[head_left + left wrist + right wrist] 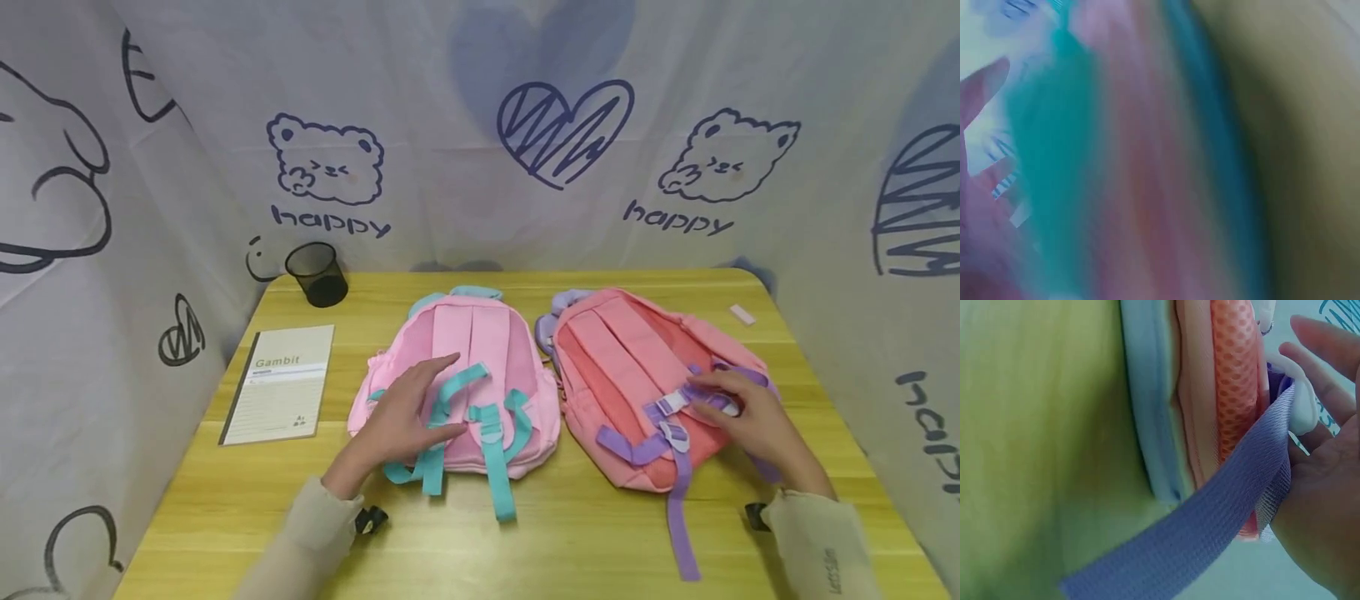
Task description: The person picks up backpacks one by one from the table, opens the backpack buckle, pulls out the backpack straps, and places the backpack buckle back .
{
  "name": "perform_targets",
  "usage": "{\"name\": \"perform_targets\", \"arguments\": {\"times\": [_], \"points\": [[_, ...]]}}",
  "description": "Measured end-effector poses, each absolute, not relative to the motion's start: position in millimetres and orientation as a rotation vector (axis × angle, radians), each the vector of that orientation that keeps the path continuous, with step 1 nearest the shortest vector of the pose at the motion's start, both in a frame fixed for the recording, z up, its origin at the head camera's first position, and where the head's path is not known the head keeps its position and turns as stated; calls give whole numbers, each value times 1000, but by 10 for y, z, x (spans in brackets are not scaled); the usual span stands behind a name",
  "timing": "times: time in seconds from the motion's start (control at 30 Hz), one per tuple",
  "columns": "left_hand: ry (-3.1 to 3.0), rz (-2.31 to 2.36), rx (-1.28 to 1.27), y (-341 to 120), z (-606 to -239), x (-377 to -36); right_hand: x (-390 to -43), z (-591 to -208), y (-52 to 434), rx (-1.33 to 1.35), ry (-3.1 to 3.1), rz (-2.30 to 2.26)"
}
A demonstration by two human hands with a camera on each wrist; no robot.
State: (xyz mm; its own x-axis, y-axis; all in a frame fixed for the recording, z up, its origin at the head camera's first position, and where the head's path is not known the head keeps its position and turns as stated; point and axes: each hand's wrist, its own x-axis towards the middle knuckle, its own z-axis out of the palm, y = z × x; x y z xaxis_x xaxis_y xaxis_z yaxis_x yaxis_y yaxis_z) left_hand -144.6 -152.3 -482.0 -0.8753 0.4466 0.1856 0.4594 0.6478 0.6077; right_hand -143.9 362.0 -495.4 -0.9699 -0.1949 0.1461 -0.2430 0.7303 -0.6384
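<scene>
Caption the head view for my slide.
Left hand over a pink backpack with teal straps, right hand over a coral backpack with purple straps.

Pink backpack (pixel 491 342), teal straps (pixel 498 483); coral backpack (pixel 630 358), purple straps (pixel 681 517); yellow wood-grain table (pixel 577 542)

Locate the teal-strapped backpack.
In the head view, the teal-strapped backpack lies right of the notebook, left of the purple-strapped backpack, partly behind the left hand.

Between the sleeves (pixel 318 518), the near table (pixel 570 542) is passable, but a purple strap (pixel 682 521) lies across it. A narrow lane parts the notebook (pixel 281 392) from the pink backpack (pixel 489 333); the coral backpack (pixel 600 400) leaves hardly a gap beside it. Fabric (pixel 450 233) closes the far side.
</scene>
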Motion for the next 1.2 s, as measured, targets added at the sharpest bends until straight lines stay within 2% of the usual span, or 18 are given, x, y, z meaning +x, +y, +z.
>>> {"name": "perform_targets", "arguments": {"times": [0.13, 0.33, 0.43, 0.53, 0.77, 1.0, 1.2], "points": [[-2688, -1094, -920, -1067, -4568, -1409, -1437, -4995, 3616, 340, -2899, 1112], [-2735, -846, -1226, -51, -4316, -1289, -1467, -5011, 3591, 349, -2904, 1132], [-2782, -792, -1323, 368, -4376, -1297, -1499, -5013, 3576, 398, -2884, 1080], [-2859, -742, -1260, 657, -4578, -1397, -1527, -5007, 3560, 429, -2880, 1071], [-2897, -535, -1097, 1074, -4960, -1625, -1545, -5050, 3547, 498, -2822, 1125], [-2908, -576, -973, 1233, -5062, -1631, -1601, -5105, 3520, 658, -2747, 1091], [-2938, -531, -934, 1291, -5085, -1611, -1621, -5139, 3506, 655, -2742, 1096]]}}
